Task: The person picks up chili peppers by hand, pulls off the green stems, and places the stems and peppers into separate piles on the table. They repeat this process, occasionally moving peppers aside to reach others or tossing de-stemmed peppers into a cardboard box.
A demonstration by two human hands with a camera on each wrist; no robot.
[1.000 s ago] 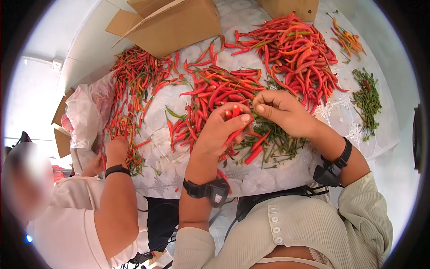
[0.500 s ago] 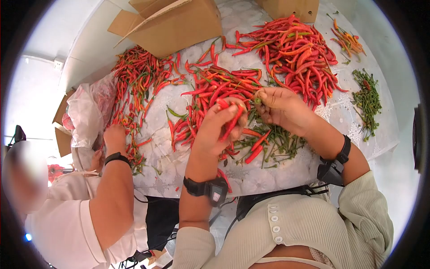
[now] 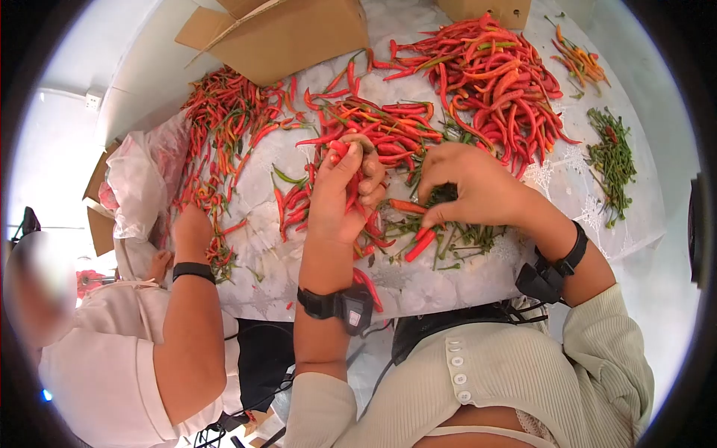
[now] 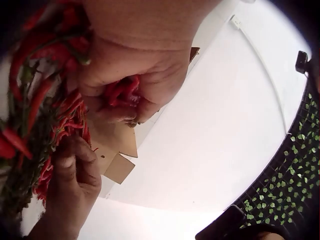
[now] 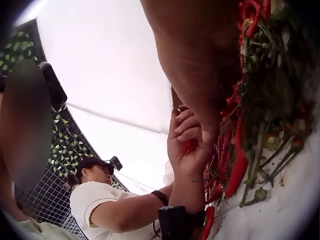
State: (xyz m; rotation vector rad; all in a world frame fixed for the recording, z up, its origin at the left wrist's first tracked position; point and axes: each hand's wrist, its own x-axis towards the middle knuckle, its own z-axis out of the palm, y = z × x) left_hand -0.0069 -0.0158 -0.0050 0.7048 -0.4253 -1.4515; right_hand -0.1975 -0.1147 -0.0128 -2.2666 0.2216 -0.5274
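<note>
Several red chili peppers [image 4: 122, 92] are gathered in the curled fingers of my left hand [image 3: 347, 187], one tip showing above the thumb. My right hand [image 3: 474, 187] hovers to the right, over the green stems [image 3: 478, 239], its thumb and fingers apart with nothing visible between them. An orange-red chili [image 3: 407, 205] lies just left of that thumb. Behind the left hand spreads a pile of red chilies [image 3: 388, 127]. In the right wrist view, the left hand [image 5: 187, 155] shows red between its fingers.
A larger chili heap [image 3: 497, 82] stands at the back right. Loose stems [image 3: 612, 164] and orange chilies [image 3: 579, 60] lie at the right. At the left, another person's hand [image 3: 193, 228] is at a chili pile [image 3: 224, 112], near a plastic bag [image 3: 142, 179] and a cardboard box [image 3: 291, 41].
The left hand has moved left with its chilies. The right hand, pinching a small green stem half a second ago, has lowered over the stem pile and parted its fingers.
</note>
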